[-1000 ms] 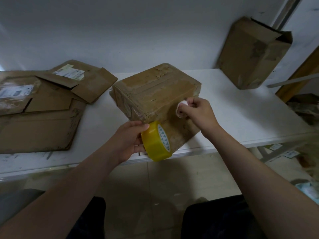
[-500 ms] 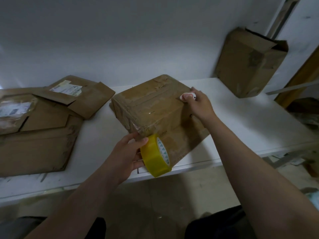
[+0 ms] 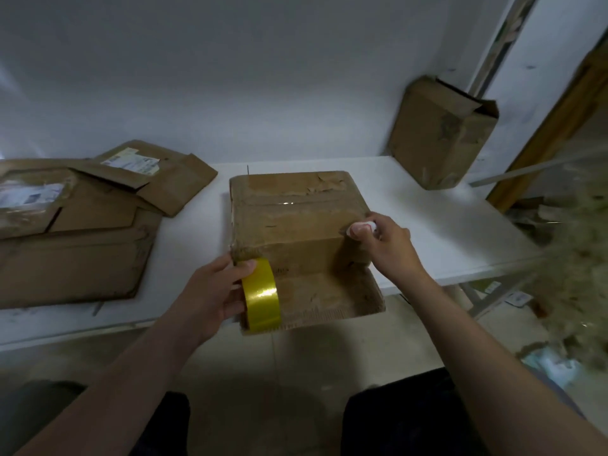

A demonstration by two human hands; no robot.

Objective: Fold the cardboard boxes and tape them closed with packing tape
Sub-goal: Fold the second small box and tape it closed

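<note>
Cardboard box [image 3: 296,218] is getting taped, by my read. The left hand [image 3: 210,297] is gripping the yellow tape roll [image 3: 261,294] against the near-left corner, and the right hand [image 3: 385,245] is pinching a small white thing [image 3: 363,228], maybe a cutter, at the top right edge. Next up, likely cutting and pressing the strip down. The box is sitting between both hands at the table's [image 3: 454,232] front edge, with flattened boxes [image 3: 75,225] lying off left.

A cardboard box [image 3: 289,209] sits mid-way along the table [image 3: 444,232], its flap [image 3: 325,297] jutting past the front edge at 6 o'clock. From it, flattened cardboard boxes [image 3: 72,248] lie piled at 9 o'clock and an open box [image 3: 441,136] stands at 2 o'clock. The tape roll [image 3: 261,294], held in the left hand [image 3: 210,297], touches its 7 o'clock corner; the right hand [image 3: 386,246], pinching a small object [image 3: 363,228], its 4 o'clock corner.
</note>
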